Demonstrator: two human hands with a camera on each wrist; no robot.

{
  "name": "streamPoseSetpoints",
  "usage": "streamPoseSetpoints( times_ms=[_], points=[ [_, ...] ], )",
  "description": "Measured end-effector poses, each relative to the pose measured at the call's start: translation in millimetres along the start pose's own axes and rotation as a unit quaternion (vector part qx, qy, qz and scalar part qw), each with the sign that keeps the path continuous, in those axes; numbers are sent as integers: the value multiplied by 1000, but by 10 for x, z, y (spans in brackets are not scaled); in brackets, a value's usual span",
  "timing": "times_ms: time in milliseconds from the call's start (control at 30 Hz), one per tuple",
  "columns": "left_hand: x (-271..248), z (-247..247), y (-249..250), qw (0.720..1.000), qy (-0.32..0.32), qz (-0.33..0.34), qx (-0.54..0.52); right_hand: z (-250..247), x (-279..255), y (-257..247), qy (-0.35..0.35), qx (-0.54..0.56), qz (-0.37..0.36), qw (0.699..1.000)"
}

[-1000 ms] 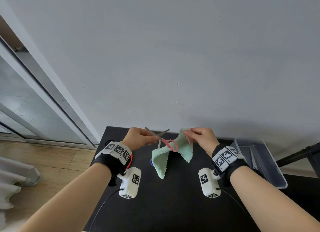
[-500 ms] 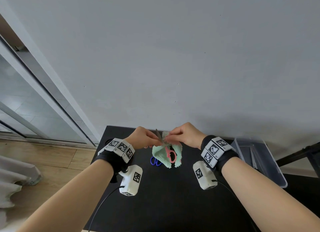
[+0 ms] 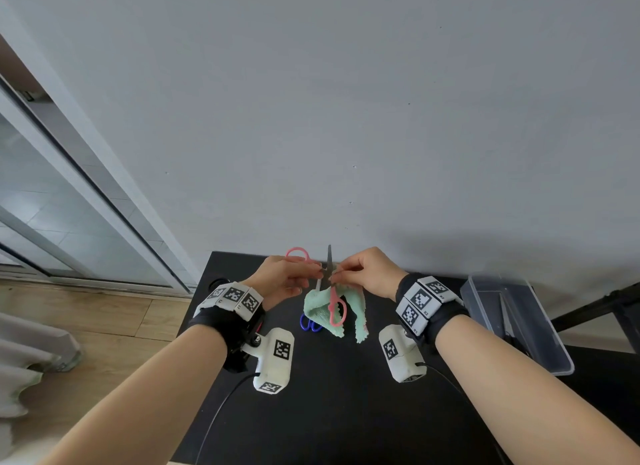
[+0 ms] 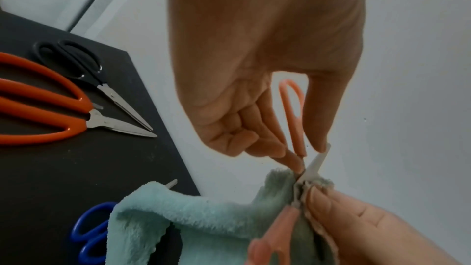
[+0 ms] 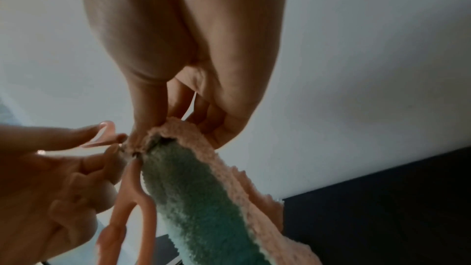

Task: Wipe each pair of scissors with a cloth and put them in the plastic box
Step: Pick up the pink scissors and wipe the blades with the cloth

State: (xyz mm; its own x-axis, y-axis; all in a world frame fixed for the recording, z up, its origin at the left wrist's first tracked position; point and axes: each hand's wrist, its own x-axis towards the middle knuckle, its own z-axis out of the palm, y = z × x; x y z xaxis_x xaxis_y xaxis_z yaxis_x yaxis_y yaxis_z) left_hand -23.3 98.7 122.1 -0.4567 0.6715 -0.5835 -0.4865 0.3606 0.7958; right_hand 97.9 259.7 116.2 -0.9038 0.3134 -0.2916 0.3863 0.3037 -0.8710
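Above the black table [image 3: 311, 412], the pink scissors [image 3: 329, 277] are pinched near the pivot by the curled fingers of the left hand [image 3: 284, 279]. The mint cloth [image 3: 320, 312] is pinched against a blade by the right hand [image 3: 367, 274]. The plastic box [image 3: 540, 336] is seen at the right.

Head view looks down and forward from above my forearms, taking in table [image 3: 311, 412] and wall. Left wrist view sits close under my left hand [image 4: 254, 67], facing its fingertips. Right wrist view likewise, close beneath my right hand [image 5: 193, 47]. All three share the cloth [image 3: 320, 312].
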Motion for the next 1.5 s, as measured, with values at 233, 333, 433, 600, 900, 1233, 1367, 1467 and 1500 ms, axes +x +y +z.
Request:
streamPoseSetpoints(
  times_ms=[233,333,433,600,900,1233,1367,1467,1500],
  points=[
    [48,147,-103,998,43,44,33,35,20,22,25,46,-7,999],
    [68,146,-116,996,58,66,28,29,20,5,18,34,-12,999],
    [69,149,-108,995,51,76,32,17,11,-9,5,11,-17,1000],
    [83,182,-65,996,43,71,12,-43,-6,9,8,-11,-15,1000],
    [71,-25,81,993,90,62,-31,-217,-134,289,49,-36,37,997],
    [-9,-2,51,999,8,4,53,19,-25,76,106,148,22,983],
    [-19,30,69,998,13,17,64,118,15,54,47,138,25,989],
    [-15,65,70,997,10,21,68,163,22,39,23,143,31,989],
    [-12,74,67,998,7,21,67,167,23,24,22,140,30,989]
  ],
)
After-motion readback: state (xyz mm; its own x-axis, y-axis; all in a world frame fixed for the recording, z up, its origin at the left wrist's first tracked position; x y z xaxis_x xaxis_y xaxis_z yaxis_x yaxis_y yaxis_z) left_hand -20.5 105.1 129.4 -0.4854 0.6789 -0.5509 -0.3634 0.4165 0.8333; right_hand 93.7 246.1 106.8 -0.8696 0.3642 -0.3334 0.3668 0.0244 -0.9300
